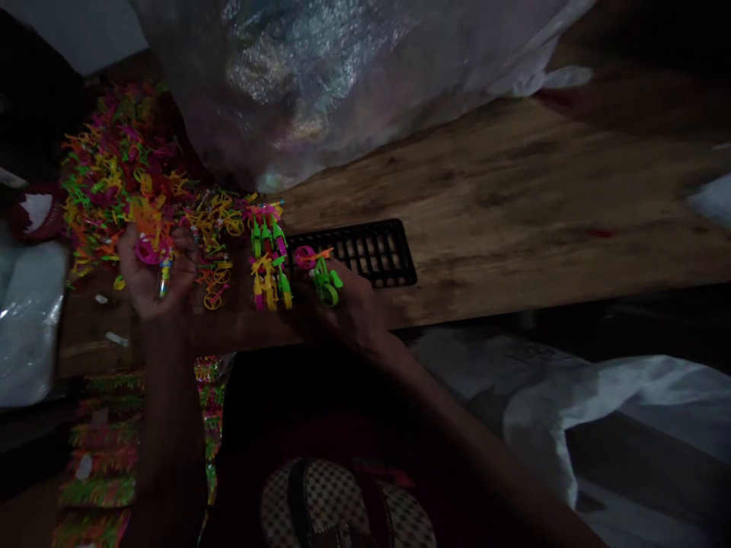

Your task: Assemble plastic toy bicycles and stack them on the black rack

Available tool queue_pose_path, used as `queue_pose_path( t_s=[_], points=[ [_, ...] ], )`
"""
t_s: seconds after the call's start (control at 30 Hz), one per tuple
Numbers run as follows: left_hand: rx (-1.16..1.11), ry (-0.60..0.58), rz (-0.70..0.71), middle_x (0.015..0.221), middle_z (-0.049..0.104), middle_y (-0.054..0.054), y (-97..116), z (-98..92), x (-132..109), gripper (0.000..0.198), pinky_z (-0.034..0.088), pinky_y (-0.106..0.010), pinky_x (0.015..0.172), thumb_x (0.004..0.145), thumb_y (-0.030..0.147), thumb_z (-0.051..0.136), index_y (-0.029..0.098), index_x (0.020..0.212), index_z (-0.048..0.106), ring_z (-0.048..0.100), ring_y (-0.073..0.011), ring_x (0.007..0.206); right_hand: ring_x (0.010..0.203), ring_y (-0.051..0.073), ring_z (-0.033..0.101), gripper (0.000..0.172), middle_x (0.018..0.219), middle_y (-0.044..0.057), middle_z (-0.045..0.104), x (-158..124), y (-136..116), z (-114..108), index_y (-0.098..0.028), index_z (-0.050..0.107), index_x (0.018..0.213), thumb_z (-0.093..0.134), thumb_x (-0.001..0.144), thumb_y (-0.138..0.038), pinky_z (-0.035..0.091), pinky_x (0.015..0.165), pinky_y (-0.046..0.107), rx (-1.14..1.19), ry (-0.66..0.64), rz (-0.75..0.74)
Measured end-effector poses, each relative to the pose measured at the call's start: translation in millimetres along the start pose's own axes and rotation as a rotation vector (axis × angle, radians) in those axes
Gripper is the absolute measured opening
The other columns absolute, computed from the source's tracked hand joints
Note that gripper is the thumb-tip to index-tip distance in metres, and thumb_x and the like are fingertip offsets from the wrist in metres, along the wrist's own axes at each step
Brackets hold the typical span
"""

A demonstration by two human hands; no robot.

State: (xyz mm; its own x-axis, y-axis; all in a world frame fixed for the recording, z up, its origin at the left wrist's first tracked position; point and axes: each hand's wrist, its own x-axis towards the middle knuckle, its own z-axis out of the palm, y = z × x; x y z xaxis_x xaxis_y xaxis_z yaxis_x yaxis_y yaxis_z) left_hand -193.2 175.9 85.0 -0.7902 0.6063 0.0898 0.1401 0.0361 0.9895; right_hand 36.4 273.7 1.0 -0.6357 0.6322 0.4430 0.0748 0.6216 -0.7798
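My left hand (142, 293) is closed around several small plastic toys, pink and orange, with a short clear tube (164, 278) of coloured bits sticking out. It is at the near edge of a heap of the same toys (114, 167). My right hand (359, 304) grips a green wheeled toy (327, 283) that looks like a tiny bicycle, and a pink-and-orange one (305, 257) shows beside it. Left of that hand, green, yellow and pink toys stand in tight rows (269, 262). A black slotted tray (408, 262) lies partly behind my right hand.
A large clear plastic bag (354, 91) bulges over the back of the wooden table (514, 205). Packed rows of toys (103, 438) are below the front edge at left. White plastic sheeting (537, 396) hangs at lower right, and a pale plastic packet (31, 320) lies far left.
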Motion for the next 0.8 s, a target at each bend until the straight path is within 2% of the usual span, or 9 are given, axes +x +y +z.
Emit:
queue_pose_path(
  t_s=[0.07, 0.13, 0.23, 0.3, 0.37, 0.47, 0.6, 0.7, 0.8],
  points=[
    [-0.127, -0.071, -0.147, 0.108, 0.069, -0.001, 17, 11.2, -24, 0.038, 0.035, -0.039, 0.123, 0.078, 0.065, 0.055, 0.030, 0.090, 0.063, 0.050, -0.0212, 0.132, 0.074, 0.020, 0.058, 0.014, 0.077, 0.004, 0.062, 0, 4, 4, -0.023, 0.049, 0.076, 0.050, 0.089, -0.018, 0.044, 0.065, 0.030, -0.028, -0.018, -0.043],
    [-0.209, -0.053, -0.221, 0.120, 0.067, 0.004, 31, 20.5, -53, 0.029, 0.035, -0.037, 0.124, 0.092, 0.054, 0.044, 0.034, 0.098, 0.064, 0.045, -0.0175, 0.139, 0.074, 0.020, 0.056, 0.012, 0.077, 0.005, 0.062, 0, 5, 4, -0.023, 0.048, 0.077, 0.049, 0.085, -0.014, 0.043, 0.064, 0.030, -0.072, -0.036, -0.048],
    [-0.274, -0.055, -0.256, 0.124, 0.066, 0.008, 38, 32.0, -97, 0.038, 0.047, -0.050, 0.115, 0.098, 0.053, 0.030, 0.044, 0.111, 0.065, 0.048, -0.0226, 0.138, 0.076, 0.020, 0.057, 0.009, 0.079, 0.005, 0.063, -2, 5, 0, -0.022, 0.051, 0.080, 0.050, 0.082, -0.014, 0.044, 0.065, 0.030, -0.068, -0.061, -0.029],
    [-0.266, -0.154, -0.335, 0.127, 0.065, 0.005, 32, 39.5, -122, 0.046, 0.054, -0.061, 0.101, 0.095, 0.062, 0.027, 0.050, 0.123, 0.060, 0.056, -0.0308, 0.130, 0.076, 0.020, 0.058, 0.006, 0.080, 0.005, 0.063, -3, 4, -4, -0.022, 0.053, 0.080, 0.051, 0.085, -0.018, 0.045, 0.066, 0.030, 0.027, -0.079, -0.007],
    [-0.306, -0.279, -0.433, 0.133, 0.063, 0.001, 21, 47.0, -141, 0.050, 0.054, -0.066, 0.095, 0.092, 0.067, 0.029, 0.050, 0.129, 0.058, 0.060, -0.0354, 0.123, 0.074, 0.018, 0.059, 0.009, 0.080, 0.004, 0.063, -3, 3, -6, -0.022, 0.055, 0.079, 0.052, 0.088, -0.024, 0.045, 0.065, 0.029, 0.159, -0.067, 0.030],
    [-0.528, -0.344, -0.584, 0.141, 0.058, -0.003, 8, 55.2, -154, 0.047, 0.045, -0.065, 0.105, 0.091, 0.059, 0.043, 0.038, 0.128, 0.062, 0.055, -0.0375, 0.130, 0.071, 0.017, 0.057, 0.017, 0.079, 0.003, 0.063, -2, 5, -5, -0.021, 0.056, 0.077, 0.050, 0.091, -0.028, 0.044, 0.063, 0.028, 0.245, -0.022, 0.045],
    [-0.804, -0.224, -0.709, 0.143, 0.057, -0.004, 2, 53.1, -152, 0.035, 0.037, -0.050, 0.116, 0.089, 0.044, 0.057, 0.025, 0.115, 0.069, 0.043, -0.0347, 0.141, 0.070, 0.017, 0.052, 0.013, 0.073, 0.003, 0.058, 1, 8, 0, -0.020, 0.051, 0.073, 0.049, 0.085, -0.021, 0.041, 0.063, 0.028, 0.122, -0.058, 0.013],
    [-0.838, -0.166, -0.723, 0.143, 0.057, -0.004, -1, 44.8, -152, 0.027, 0.038, -0.039, 0.115, 0.088, 0.040, 0.061, 0.022, 0.107, 0.071, 0.040, -0.0310, 0.143, 0.070, 0.017, 0.052, 0.010, 0.072, 0.003, 0.056, 4, 7, 0, -0.021, 0.047, 0.070, 0.049, 0.077, -0.014, 0.040, 0.063, 0.027, 0.064, -0.110, 0.034],
    [-0.811, -0.171, -0.748, 0.144, 0.056, -0.006, -3, 38.5, -155, 0.031, 0.039, -0.037, 0.113, 0.087, 0.039, 0.062, 0.021, 0.112, 0.070, 0.039, -0.0305, 0.144, 0.073, 0.018, 0.054, 0.009, 0.077, 0.004, 0.058, 6, 4, -3, -0.021, 0.049, 0.073, 0.048, 0.076, -0.012, 0.041, 0.065, 0.027, 0.035, -0.176, 0.053]
  ],
)
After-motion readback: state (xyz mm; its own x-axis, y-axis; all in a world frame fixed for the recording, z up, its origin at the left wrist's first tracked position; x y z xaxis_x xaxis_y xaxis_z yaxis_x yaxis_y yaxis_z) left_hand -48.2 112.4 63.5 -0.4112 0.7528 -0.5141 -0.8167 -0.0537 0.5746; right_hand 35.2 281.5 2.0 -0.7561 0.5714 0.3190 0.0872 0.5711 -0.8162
